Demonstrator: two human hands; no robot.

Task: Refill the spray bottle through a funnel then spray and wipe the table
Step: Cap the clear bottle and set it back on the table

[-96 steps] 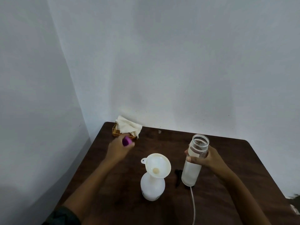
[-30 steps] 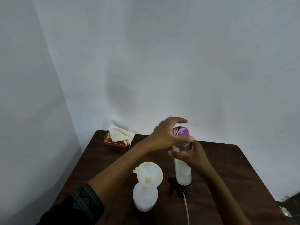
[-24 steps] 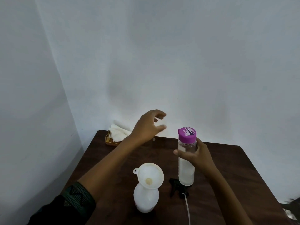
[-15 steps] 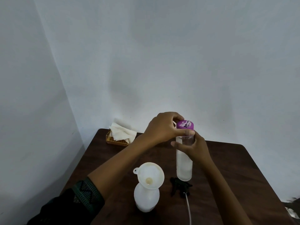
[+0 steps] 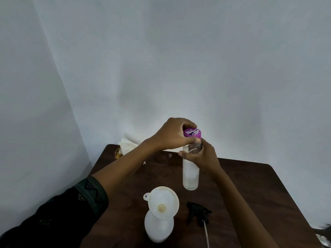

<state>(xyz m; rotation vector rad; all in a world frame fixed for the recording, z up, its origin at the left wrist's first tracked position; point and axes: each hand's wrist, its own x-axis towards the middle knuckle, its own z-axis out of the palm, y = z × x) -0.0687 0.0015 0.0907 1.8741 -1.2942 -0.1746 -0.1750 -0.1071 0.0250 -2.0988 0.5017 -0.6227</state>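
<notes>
At the near edge of the table (image 5: 250, 185) stands the white plastic spray bottle (image 5: 158, 228), a round funnel (image 5: 163, 203) in its neck — the black sprayer (image 5: 197, 213) lies just right. Farther back, the right hand (image 5: 202, 156) grips a clear bottle (image 5: 190, 176) and the left hand (image 5: 172, 135) curls round its purple cap (image 5: 192, 132). Capping, probably; next, lift the funnel out and screw the sprayer on.

Funnel (image 5: 163, 203) sits in spray bottle (image 5: 158, 228), sprayer head (image 5: 198, 213) right, tissues (image 5: 128, 144) apparently behind.

No text can be read; the purple cap (image 5: 192, 132) bears a white-and-dark print, too blurred to make out.
</notes>
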